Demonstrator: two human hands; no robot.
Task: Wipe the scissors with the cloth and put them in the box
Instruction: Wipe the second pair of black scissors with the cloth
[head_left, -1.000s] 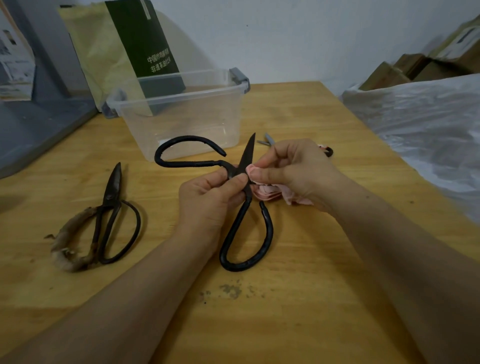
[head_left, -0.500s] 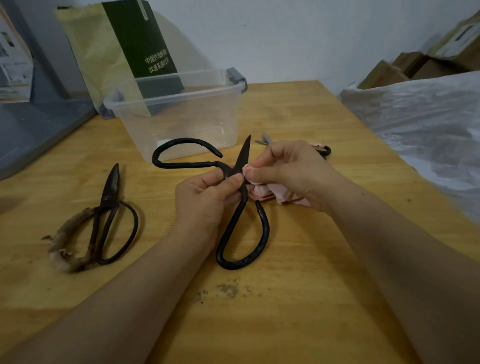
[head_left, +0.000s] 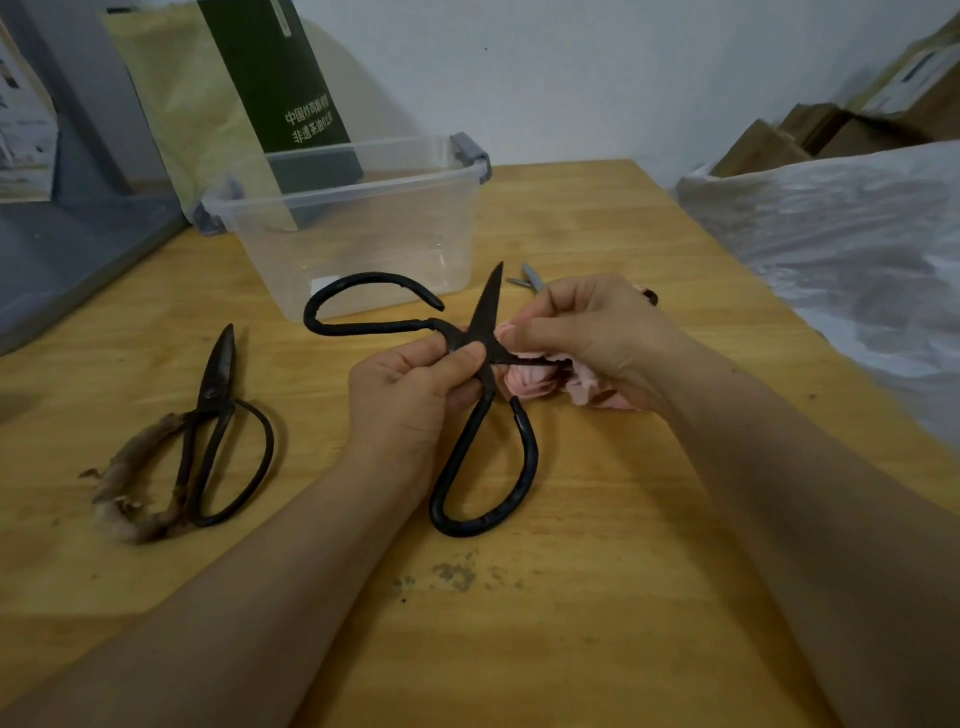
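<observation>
The black scissors (head_left: 484, 322) are at the middle of the surface (head_left: 649, 545), spread wide open. One blade points to 12 o'clock and the other to 3 o'clock. One handle loop reaches toward 10 o'clock and the other hangs toward 6 o'clock; I cannot tell whether that lower loop touches the wood.

The left hand (head_left: 410, 389) pinches the scissors at the pivot, thumb on top. The right hand (head_left: 587, 332), just beside it at 3 o'clock, pinches the pink cloth (head_left: 524, 383) around the sideways blade, which is mostly hidden in the folds.

The clear box (head_left: 363, 249) stands open at 11 o'clock, just beyond the upper handle loop. A small pair of scissors (head_left: 531, 276) shows its tips at 1 o'clock, behind the right hand. At 9 o'clock, well apart, an old pair of scissors (head_left: 218, 369) lies shut, with a frayed wrapping on one handle. Dark marks (head_left: 457, 574) spot the wood at 6 o'clock.

Behind the box leans a green and yellow bag (head_left: 280, 78). A plastic sheet (head_left: 831, 234) lies at 2 o'clock, with cardboard boxes (head_left: 810, 135) beyond it.
</observation>
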